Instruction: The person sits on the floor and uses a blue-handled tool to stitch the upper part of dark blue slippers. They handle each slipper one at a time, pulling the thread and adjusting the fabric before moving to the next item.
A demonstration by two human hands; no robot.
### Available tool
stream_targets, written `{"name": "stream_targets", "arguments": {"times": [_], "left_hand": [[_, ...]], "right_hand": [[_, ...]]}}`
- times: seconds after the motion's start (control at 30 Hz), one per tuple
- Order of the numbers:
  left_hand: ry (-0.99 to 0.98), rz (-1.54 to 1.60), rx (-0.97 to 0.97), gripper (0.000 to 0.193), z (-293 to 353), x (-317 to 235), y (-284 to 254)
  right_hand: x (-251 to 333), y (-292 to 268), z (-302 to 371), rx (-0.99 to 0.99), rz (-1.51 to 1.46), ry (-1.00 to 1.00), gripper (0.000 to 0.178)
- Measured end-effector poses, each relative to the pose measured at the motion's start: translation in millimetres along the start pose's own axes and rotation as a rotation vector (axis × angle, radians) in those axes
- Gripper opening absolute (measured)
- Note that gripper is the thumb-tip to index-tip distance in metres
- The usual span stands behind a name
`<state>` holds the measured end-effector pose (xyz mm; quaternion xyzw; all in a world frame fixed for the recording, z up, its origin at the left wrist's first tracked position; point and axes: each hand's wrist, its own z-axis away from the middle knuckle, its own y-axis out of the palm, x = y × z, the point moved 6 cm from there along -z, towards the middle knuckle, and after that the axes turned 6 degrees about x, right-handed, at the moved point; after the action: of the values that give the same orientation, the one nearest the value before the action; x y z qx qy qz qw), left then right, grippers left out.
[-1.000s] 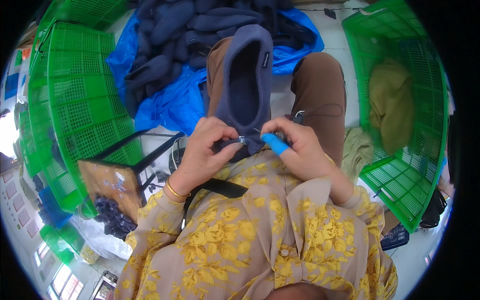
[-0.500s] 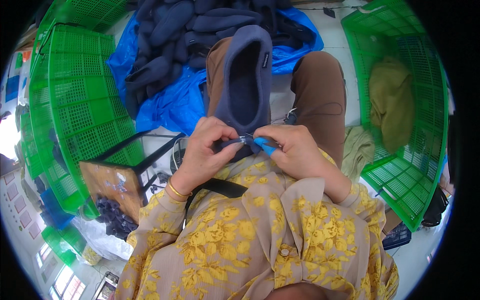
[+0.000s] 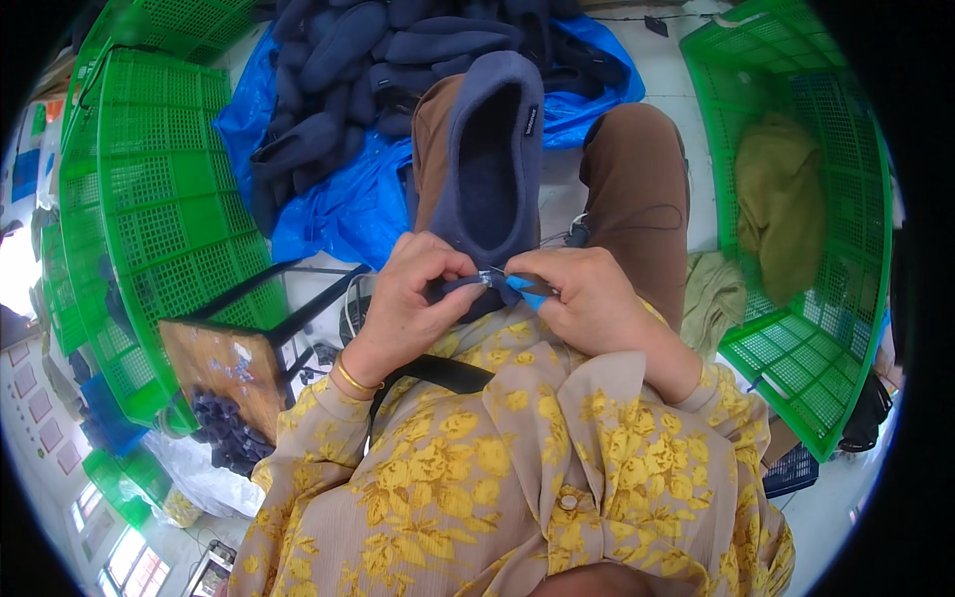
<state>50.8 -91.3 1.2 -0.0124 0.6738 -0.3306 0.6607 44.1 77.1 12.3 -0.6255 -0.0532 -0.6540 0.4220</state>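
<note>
A dark blue felt slipper (image 3: 528,179) lies across my lap and left thigh, toe pointing away and opening facing up. At its heel end my left hand (image 3: 410,294) is closed, thumb and forefinger pinching the dark fabric. A small silvery patch shows at those fingertips. My right hand (image 3: 582,291) is closed close beside it, with a blue wrap (image 3: 529,289) on one finger. Between its thumb and forefinger is a thin needle (image 3: 502,271), mostly hidden and hard to see. Both hands' fingertips nearly touch over the fabric.
Many dark blue slippers (image 3: 338,60) are heaped on a blue plastic sheet (image 3: 343,214) ahead. Green crates (image 3: 164,189) stand at left; another green crate (image 3: 856,229) holds olive cloth (image 3: 781,199) at right. A wooden-topped stool (image 3: 214,363) is at left. A dark cord loops over my right knee.
My right fingertips have shifted very slightly at the slipper's heel. The left hand and the slipper stay in nearly the same place.
</note>
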Motion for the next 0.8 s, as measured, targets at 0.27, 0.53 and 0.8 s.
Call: {"name": "stream_targets", "arguments": {"times": [0.27,0.53,0.8], "left_hand": [[0.047,-0.026,-0.052,0.015,0,2,3],[0.018,-0.047,-0.156,0.016,11,2,2],[-0.088,0.110,-0.276,0.019,26,19,16]], "right_hand": [[0,5,-11,0.024,0.073,0.057,0.017],[-7,-2,-10,0.023,0.010,0.023,0.029],[-19,10,-18,-0.001,-0.023,-0.158,0.033]]}}
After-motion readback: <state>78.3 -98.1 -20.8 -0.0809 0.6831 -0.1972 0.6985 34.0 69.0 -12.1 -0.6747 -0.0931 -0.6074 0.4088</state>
